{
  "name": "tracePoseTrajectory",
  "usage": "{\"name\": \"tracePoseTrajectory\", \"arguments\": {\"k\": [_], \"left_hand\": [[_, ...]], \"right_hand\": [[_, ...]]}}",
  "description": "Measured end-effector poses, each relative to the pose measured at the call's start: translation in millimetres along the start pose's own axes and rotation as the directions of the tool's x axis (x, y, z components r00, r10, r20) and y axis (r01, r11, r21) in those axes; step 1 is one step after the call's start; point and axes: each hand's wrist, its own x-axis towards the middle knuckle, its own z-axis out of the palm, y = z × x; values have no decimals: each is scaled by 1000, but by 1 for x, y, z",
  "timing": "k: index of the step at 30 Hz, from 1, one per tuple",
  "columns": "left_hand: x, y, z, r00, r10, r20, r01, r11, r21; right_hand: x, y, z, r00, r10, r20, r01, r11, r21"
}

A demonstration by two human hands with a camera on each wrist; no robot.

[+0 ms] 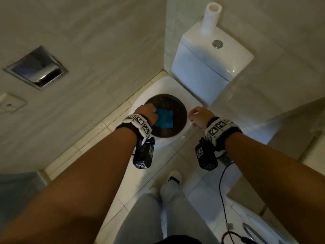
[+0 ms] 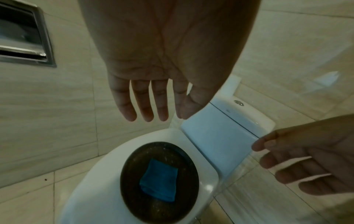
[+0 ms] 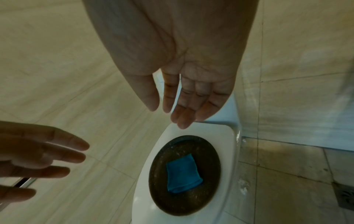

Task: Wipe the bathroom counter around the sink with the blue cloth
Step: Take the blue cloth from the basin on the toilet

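Note:
A folded blue cloth (image 1: 164, 118) (image 2: 159, 183) (image 3: 182, 174) lies on a dark round tray (image 1: 175, 106) (image 2: 134, 159) (image 3: 208, 151), which sits on the closed white toilet lid (image 1: 158, 85). My left hand (image 1: 146, 113) (image 2: 161, 109) (image 3: 38, 153) hovers above the cloth's left edge, fingers straight and spread, holding nothing. To the right of the tray, my right hand (image 1: 198, 117) (image 3: 166, 104) (image 2: 306, 159) hangs above the lid's right rim, also empty, fingers relaxed. Neither hand touches the cloth. No sink or counter shows clearly.
Behind the lid stands the white cistern (image 1: 207, 67), carrying a paper roll (image 1: 210, 16) and a flush button (image 1: 217, 43). A recessed steel holder (image 1: 36, 67) is set in the left wall. My legs and a white shoe (image 1: 174, 178) stand on the tiled floor, a cable (image 1: 223, 191) beside them.

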Motion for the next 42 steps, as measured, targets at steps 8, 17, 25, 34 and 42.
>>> {"name": "tracePoseTrajectory", "arguments": {"k": [8,17,25,34,42], "left_hand": [[62,-29,46,990,-9,142,5,1000,26],[183,-77,87,997,15,76,-13,1000,-17],[252,-98,153,991,114,70,-109,991,-78],[264,-99,178,992,125,33,-124,991,-46],[214,-77,146,984,176,-19,-177,974,-140]], "right_hand": [[77,17,35,995,91,45,-92,995,32],[200,48,90,997,82,10,-82,996,-25],[273,73,133,991,-121,-56,112,984,-137],[297,89,148,988,-125,-90,108,978,-179],[241,62,118,977,-210,21,206,970,132]]}}
